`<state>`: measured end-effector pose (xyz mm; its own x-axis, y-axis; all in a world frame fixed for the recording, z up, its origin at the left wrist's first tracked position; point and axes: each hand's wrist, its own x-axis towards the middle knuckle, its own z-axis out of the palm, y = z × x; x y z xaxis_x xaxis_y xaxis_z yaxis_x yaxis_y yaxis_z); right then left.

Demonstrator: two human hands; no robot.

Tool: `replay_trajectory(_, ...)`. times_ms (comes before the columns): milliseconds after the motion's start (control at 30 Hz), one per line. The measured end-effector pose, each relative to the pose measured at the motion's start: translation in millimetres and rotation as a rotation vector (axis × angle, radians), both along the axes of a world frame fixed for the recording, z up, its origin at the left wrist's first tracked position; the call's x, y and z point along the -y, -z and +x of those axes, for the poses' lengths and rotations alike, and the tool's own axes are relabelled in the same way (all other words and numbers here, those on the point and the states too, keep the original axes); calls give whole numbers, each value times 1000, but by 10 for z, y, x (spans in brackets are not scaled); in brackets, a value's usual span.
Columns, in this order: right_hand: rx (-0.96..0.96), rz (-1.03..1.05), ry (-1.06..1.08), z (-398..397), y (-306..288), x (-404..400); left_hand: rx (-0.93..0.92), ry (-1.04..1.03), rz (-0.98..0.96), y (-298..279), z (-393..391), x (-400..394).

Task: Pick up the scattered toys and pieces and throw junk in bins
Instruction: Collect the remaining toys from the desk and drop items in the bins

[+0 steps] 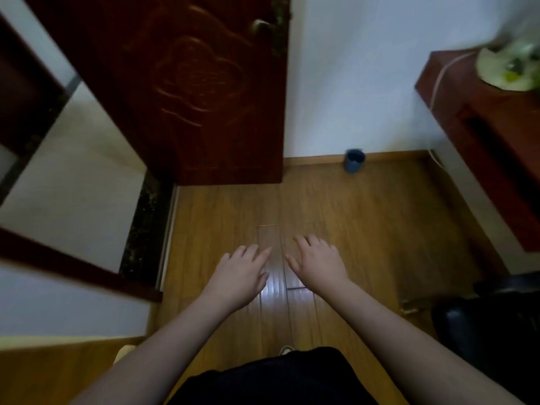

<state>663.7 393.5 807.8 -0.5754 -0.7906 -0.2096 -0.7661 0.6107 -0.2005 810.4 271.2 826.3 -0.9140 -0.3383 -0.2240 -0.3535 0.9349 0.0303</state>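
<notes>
Both arms reach forward over a wooden floor (365, 217). My left hand (241, 271) and my right hand (317, 261) hover side by side, palms down, fingers relaxed and spread, holding nothing. A small blue bin (354, 161) stands on the floor against the white wall, well ahead of my right hand. No toys or loose pieces show on the floor in this view.
A dark red carved door (187, 92) stands open ahead on the left, beside a doorway with a dark threshold (143, 226). A red-brown cabinet (482, 135) lines the right wall, with a pale bag of items (508, 68) on top. A black object (493, 325) sits at lower right.
</notes>
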Motion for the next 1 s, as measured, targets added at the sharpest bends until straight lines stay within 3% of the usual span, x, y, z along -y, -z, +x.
replay_trajectory(433,-20,-67,376,-945,43,-990,59,416,2,219,-1725,-553)
replay_trajectory(1000,-47,-19,752,-3346,-56,-1341,-95,733,53,172,-4921,-611)
